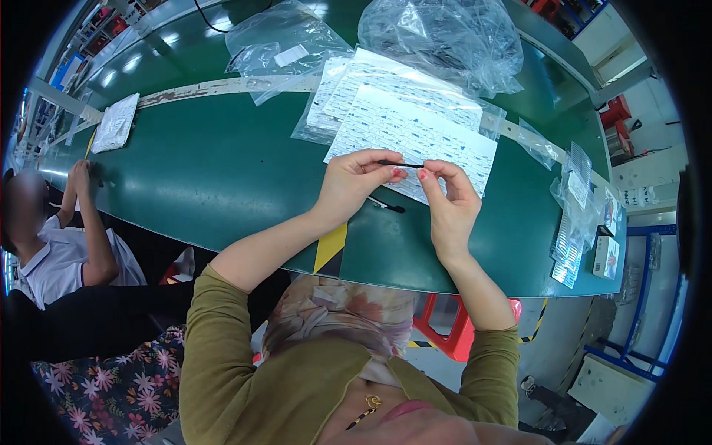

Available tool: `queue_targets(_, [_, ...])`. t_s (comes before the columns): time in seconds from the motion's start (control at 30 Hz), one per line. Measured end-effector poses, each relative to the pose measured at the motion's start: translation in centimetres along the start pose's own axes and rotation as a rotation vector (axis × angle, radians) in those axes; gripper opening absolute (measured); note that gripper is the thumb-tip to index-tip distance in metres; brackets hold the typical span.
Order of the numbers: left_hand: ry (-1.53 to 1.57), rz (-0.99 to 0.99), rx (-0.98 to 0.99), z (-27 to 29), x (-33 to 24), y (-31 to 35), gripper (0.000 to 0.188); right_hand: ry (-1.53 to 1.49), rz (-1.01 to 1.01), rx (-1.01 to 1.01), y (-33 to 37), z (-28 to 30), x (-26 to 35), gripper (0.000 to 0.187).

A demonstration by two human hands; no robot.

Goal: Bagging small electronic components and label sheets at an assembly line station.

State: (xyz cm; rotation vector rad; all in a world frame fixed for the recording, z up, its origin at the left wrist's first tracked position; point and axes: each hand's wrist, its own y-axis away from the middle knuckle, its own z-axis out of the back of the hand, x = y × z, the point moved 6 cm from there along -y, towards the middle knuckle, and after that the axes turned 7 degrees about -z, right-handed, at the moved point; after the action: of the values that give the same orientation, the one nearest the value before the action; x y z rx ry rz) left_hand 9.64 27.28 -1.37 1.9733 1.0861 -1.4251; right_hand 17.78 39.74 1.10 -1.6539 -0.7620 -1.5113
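Observation:
My left hand (348, 182) and my right hand (451, 208) meet over the near part of the bench, fingertips pinched. Between them they hold a thin black stick-like piece (411, 165) level, one end in each hand; its exact kind is too small to make out. Just below it on the green tabletop lies a similar slim dark piece (389, 205), with a thicker black end at the right. Behind my fingers, white sheets with blue print (415, 126) lie in a stack, partly inside clear plastic.
Crumpled clear plastic bags (445, 44) heap at the back. On the right edge are clear plastic packs (571, 211) and small white boxes (606, 256). A white packet (116, 122) lies far left, near a seated co-worker (67, 237). A red stool (460, 330) stands under the bench.

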Motion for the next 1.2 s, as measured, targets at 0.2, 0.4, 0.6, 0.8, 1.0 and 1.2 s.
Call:
queue_targets(0.2, [-0.052,0.033,-0.036,0.5,0.4,-0.1,0.022,-0.099,-0.131,-0.039,-0.9,0.6,-0.8,0.012])
queue_targets(0.4, [-0.018,0.013,-0.027,0.3,0.4,-0.3,0.023,-0.127,-0.145,-0.047,-1.0,0.9,-0.5,0.013])
queue_targets(0.6, [-0.018,0.026,-0.034,0.4,0.4,-0.2,0.023,-0.163,-0.158,-0.042,-1.0,0.7,-0.7,0.013])
queue_targets(0.8, [-0.031,0.048,-0.038,0.4,0.3,-0.1,0.023,-0.167,-0.146,-0.061,-1.0,1.2,-0.4,0.014])
queue_targets(1.0, [-0.041,0.046,-0.078,0.8,0.2,-0.4,0.022,-0.218,-0.175,-0.068,-1.0,1.3,-0.1,0.015])
queue_targets(1.2, [-0.104,0.029,-0.047,0.6,-0.5,-0.4,0.022,-0.198,-0.164,0.017,-1.1,0.7,-0.5,0.015])
